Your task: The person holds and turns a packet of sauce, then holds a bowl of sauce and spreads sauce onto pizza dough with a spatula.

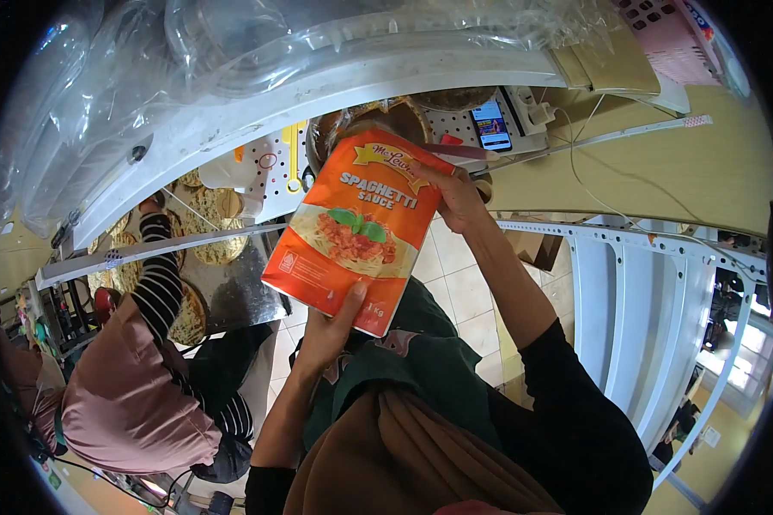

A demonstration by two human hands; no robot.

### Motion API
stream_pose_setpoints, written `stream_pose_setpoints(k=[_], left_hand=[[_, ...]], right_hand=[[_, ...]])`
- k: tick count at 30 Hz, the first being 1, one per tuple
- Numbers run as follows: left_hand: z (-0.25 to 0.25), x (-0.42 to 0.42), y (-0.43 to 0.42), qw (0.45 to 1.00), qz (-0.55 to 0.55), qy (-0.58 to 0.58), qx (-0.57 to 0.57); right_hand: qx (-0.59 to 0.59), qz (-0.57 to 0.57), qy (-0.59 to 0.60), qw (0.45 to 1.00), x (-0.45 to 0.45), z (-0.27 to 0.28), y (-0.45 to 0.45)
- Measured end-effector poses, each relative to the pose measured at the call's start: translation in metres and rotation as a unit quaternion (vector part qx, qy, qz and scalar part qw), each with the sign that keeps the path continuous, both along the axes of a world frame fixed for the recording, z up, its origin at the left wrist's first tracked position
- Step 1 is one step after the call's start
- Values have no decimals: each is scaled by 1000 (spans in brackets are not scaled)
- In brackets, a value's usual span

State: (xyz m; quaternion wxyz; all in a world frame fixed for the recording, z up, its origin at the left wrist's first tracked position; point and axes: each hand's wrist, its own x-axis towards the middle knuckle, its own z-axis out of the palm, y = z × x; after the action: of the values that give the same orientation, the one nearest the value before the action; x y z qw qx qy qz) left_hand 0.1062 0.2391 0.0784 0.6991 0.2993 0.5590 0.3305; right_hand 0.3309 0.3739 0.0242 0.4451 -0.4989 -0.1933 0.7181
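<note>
An orange spaghetti sauce pouch (356,232) is held up in front of my body, its printed front facing me and its top leaning right. My left hand (331,330) grips the lower edge, thumb on the front. At the upper right corner my right hand (457,196) is closed on the pouch; its other fingers are partly hidden behind it. Just beyond the pouch a bowl (318,142) with plastic wrap is partly covered by it. A knife (459,151) lies to the right of the bowl.
At left a co-worker in striped sleeves (159,279) reaches over several round pizza-like breads (219,249) on a metal table (249,287). A phone (491,126) lies near a power strip (528,116). White shelving (644,318) stands right; plastic-covered shelf (318,81) overhangs ahead.
</note>
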Motion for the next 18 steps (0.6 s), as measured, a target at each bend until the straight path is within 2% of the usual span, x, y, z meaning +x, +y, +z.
stream_pose_setpoints(k=[2, 5, 8, 9, 12, 15, 18], left_hand=[[-20, -14, -15, 989, 21, -141, -39], [-18, -10, -16, 966, -85, -199, 140], [-23, -1, -15, 967, -185, -28, 173], [-18, 9, -7, 962, -183, 83, 185], [-29, 42, 10, 987, 69, -53, 132], [-22, 59, 36, 969, 163, 41, 179], [-31, 64, 52, 957, 159, 79, 231]], right_hand=[[-2, -22, 38, 999, -2, 0, -5], [-21, -65, 73, 995, -8, -3, -18], [-20, -97, 105, 989, -21, 0, -33], [-16, -106, 117, 987, -26, 2, -39], [-58, -119, 104, 986, -45, 4, -55], [-47, -57, 122, 990, -55, 3, -66], [-60, -36, 148, 987, -57, 5, -69]])
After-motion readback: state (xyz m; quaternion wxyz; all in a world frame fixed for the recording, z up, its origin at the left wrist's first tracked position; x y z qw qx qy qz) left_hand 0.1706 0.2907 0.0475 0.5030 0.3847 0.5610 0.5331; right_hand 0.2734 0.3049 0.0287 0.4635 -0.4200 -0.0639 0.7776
